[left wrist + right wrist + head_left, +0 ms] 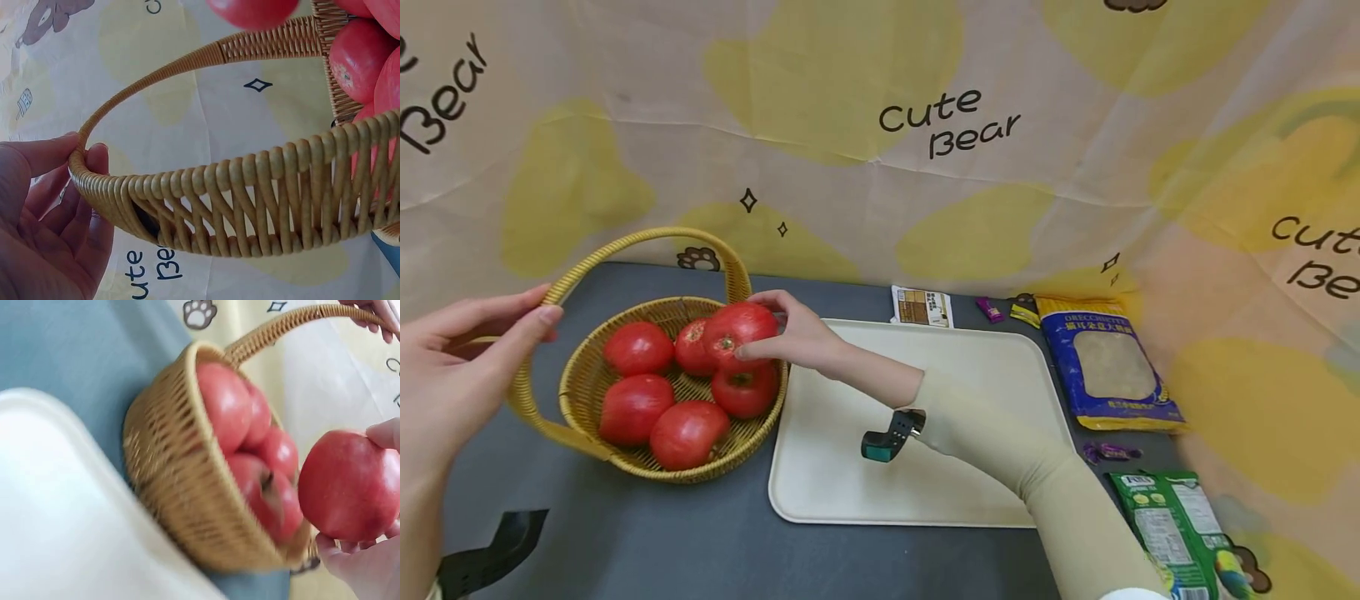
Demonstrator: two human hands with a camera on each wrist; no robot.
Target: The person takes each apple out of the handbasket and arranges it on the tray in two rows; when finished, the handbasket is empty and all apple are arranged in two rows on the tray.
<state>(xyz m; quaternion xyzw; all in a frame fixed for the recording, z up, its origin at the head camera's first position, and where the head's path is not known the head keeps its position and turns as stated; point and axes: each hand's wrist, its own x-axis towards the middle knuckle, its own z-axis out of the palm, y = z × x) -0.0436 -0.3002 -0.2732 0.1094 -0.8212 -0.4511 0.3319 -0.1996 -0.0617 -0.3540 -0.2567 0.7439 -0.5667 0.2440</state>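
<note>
A woven wicker basket (673,477) with several red apples (638,348) in it stands left of the tray. My left hand (471,358) pinches its arched handle (181,181) between thumb and fingers, on the left side of the arch. Over the right part of the basket, my right hand (801,333) grips one red apple (350,485), thumb on one side and fingers on the other. In the right wrist view this apple is raised beside the basket's opening, near the other apples. The same apple shows at the top edge of the left wrist view.
A white tray (910,475) lies on the grey table right of the basket, under my right forearm. Along its far and right sides are a white packet (922,307), purple sweets (1112,452), a blue pasta bag (1108,367) and a green packet (1180,525). A printed cloth hangs behind.
</note>
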